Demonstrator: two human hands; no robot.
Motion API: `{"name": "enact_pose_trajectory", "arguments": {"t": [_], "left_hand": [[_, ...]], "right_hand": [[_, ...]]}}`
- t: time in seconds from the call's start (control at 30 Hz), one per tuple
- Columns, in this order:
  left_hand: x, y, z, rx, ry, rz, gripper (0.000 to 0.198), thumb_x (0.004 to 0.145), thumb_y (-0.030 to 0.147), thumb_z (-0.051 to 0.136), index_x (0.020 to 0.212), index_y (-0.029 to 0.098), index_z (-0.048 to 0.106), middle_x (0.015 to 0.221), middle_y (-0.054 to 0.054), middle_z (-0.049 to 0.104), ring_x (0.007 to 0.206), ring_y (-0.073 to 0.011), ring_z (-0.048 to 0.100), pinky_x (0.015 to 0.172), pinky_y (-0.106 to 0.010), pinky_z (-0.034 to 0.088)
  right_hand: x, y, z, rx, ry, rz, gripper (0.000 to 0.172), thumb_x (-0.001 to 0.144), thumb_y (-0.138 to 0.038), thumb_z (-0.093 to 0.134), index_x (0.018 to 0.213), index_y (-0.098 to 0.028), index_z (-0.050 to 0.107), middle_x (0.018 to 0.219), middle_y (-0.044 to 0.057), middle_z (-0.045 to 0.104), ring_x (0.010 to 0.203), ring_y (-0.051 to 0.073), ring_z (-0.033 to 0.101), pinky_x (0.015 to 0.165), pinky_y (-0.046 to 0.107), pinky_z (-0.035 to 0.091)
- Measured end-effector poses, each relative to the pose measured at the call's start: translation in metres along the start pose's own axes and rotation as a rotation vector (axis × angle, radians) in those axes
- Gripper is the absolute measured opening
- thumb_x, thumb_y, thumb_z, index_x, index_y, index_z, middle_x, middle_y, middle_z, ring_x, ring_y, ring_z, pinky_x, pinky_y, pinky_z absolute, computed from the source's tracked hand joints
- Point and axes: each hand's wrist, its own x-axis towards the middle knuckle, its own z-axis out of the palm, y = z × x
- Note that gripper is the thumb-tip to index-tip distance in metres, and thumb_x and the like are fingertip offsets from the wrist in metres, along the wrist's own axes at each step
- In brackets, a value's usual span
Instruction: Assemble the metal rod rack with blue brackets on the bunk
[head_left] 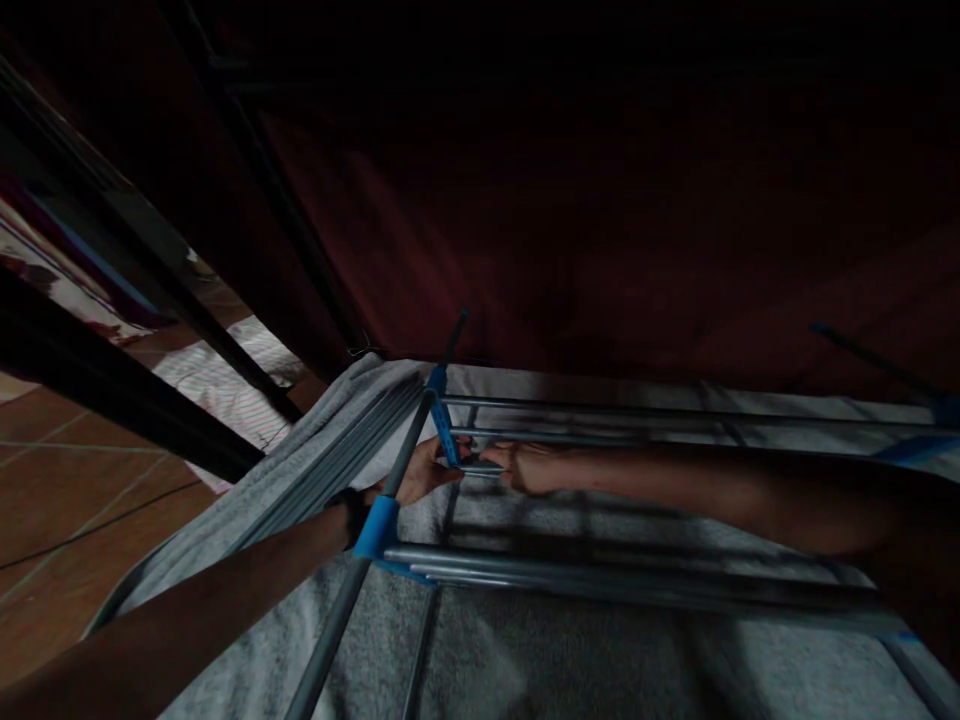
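In the head view, a frame of grey metal tubes with blue plastic connectors lies over a grey blanket (480, 640). My left hand (421, 474) reaches under the long side tube (409, 447), its thumb and fingers closed on the lower end of a slanted blue connector (448, 432). My right hand (528, 467) comes in from the right, its fingers closed round a short visible stretch of tube (481, 470) that meets the connector. Nearer me, a second blue connector (377, 527) joins the side tube to cross tubes (570, 572). The dim light hides where the tube's end sits.
Several loose grey tubes (330, 470) lie on the blanket at left. A dark red cloth (600, 250) hangs behind the frame. Dark posts (127, 390) slant across the left, over a tiled floor (67, 470) and a striped cloth (229, 385). An upright tube (874, 355) stands at right.
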Motion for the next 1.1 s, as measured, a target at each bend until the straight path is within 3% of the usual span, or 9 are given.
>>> {"name": "enact_pose_trajectory", "arguments": {"t": [0.17,0.33,0.43,0.57,0.63,0.73,0.9,1.0,1.1], "left_hand": [[0.006,-0.003,-0.007,-0.329,-0.171,-0.037,0.028,0.084,0.029,0.058,0.111,0.021,0.061,0.102,-0.007,0.071,0.104,-0.0209,0.065,0.09,-0.036,0.054],[0.007,0.001,-0.01,-0.327,-0.205,-0.081,0.037,0.085,0.039,0.058,0.118,0.024,0.06,0.095,-0.005,0.072,0.097,-0.0223,0.067,0.089,-0.04,0.054],[0.006,0.005,-0.014,-0.325,-0.179,-0.042,0.031,0.085,0.028,0.058,0.115,0.028,0.062,0.091,-0.002,0.072,0.102,-0.0222,0.065,0.092,-0.041,0.053],[0.007,0.004,-0.019,-0.265,-0.206,-0.027,0.033,0.084,0.017,0.054,0.114,0.029,0.063,0.093,0.0,0.073,0.102,-0.0222,0.065,0.095,-0.041,0.052],[0.009,-0.003,-0.018,-0.317,-0.224,-0.007,0.03,0.083,0.02,0.054,0.11,0.027,0.065,0.094,0.001,0.072,0.103,-0.0227,0.064,0.098,-0.039,0.05],[0.015,-0.022,-0.011,-0.458,-0.234,0.001,0.023,0.081,0.026,0.058,0.102,0.026,0.067,0.094,0.001,0.072,0.106,-0.0233,0.062,0.102,-0.04,0.046],[0.023,-0.054,0.004,-0.652,-0.21,-0.056,0.023,0.066,0.031,0.076,0.086,0.024,0.067,0.093,-0.001,0.07,0.1,-0.0247,0.061,0.096,-0.039,0.047],[0.024,-0.059,0.005,-0.702,-0.22,-0.058,0.025,0.064,0.03,0.078,0.084,0.022,0.065,0.089,-0.001,0.069,0.097,-0.0241,0.061,0.094,-0.038,0.047],[0.023,-0.055,0.001,-0.736,-0.277,-0.046,0.026,0.067,0.032,0.076,0.087,0.021,0.065,0.089,-0.001,0.069,0.094,-0.0232,0.062,0.093,-0.037,0.047]], "right_hand": [[0.02,0.001,0.031,0.035,0.181,-0.051,0.031,0.062,-0.002,0.066,0.087,-0.019,0.068,0.069,-0.006,0.062,0.056,0.01,0.05,0.056,0.022,0.038],[0.026,0.004,0.049,0.215,0.338,-0.016,0.027,0.063,-0.009,0.077,0.086,-0.021,0.068,0.045,-0.014,0.044,0.037,0.005,0.028,0.047,0.023,0.027],[0.024,0.008,0.047,0.211,0.283,-0.061,0.014,0.069,-0.01,0.074,0.073,-0.021,0.066,0.04,-0.014,0.037,0.035,0.004,0.021,0.047,0.024,0.023],[0.025,0.002,0.038,0.166,0.235,-0.087,0.006,0.076,-0.015,0.068,0.073,-0.021,0.067,0.045,-0.012,0.043,0.038,0.004,0.026,0.048,0.024,0.022],[0.026,-0.004,0.034,0.146,0.199,-0.049,0.008,0.08,-0.017,0.063,0.075,-0.02,0.068,0.048,-0.011,0.045,0.042,0.005,0.031,0.05,0.023,0.024],[0.028,-0.013,0.026,0.115,0.038,0.072,0.013,0.086,-0.02,0.057,0.078,-0.021,0.068,0.054,-0.009,0.048,0.049,0.007,0.039,0.054,0.022,0.028],[0.03,-0.017,0.014,0.121,-0.167,0.135,0.014,0.088,-0.026,0.055,0.093,-0.02,0.067,0.076,-0.004,0.06,0.072,0.012,0.055,0.063,0.021,0.036],[0.03,-0.016,0.011,0.111,-0.211,0.14,0.018,0.089,-0.026,0.053,0.099,-0.019,0.066,0.086,-0.001,0.062,0.081,0.015,0.057,0.07,0.023,0.038],[0.031,-0.016,0.01,0.108,-0.238,0.129,0.018,0.09,-0.028,0.051,0.092,-0.018,0.065,0.085,0.0,0.061,0.081,0.016,0.056,0.072,0.024,0.039]]}}
